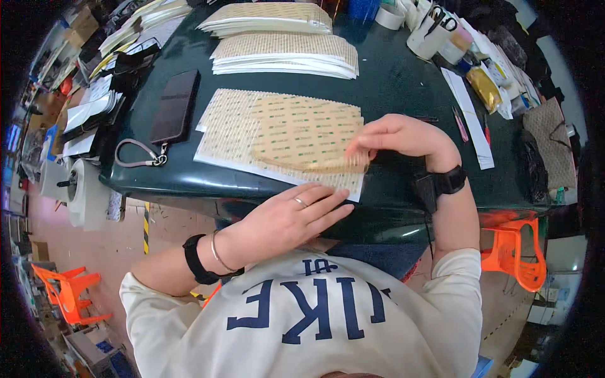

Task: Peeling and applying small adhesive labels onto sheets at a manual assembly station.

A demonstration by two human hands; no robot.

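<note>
A tan paper sheet with rows of small green print (pixel 309 129) lies over a paler printed sheet with white edges (pixel 220 135) near the front of the table. Its lower edge curls up slightly. My right hand (pixel 400 138) is at the tan sheet's right edge, fingers bent and pinched together on it; the fingertips are a little blurred. My left hand (pixel 293 214), with a ring on one finger, rests flat with fingers stretched along the front edge of the paler sheet. It holds nothing.
Two stacks of similar sheets, a nearer one (pixel 283 57) and a farther one (pixel 268 16), lie beyond. A dark phone case (pixel 174 104) with a wrist strap is at left. At right are a white strip (pixel 467 116), tweezers (pixel 460 124) and a cup holding scissors (pixel 428 38).
</note>
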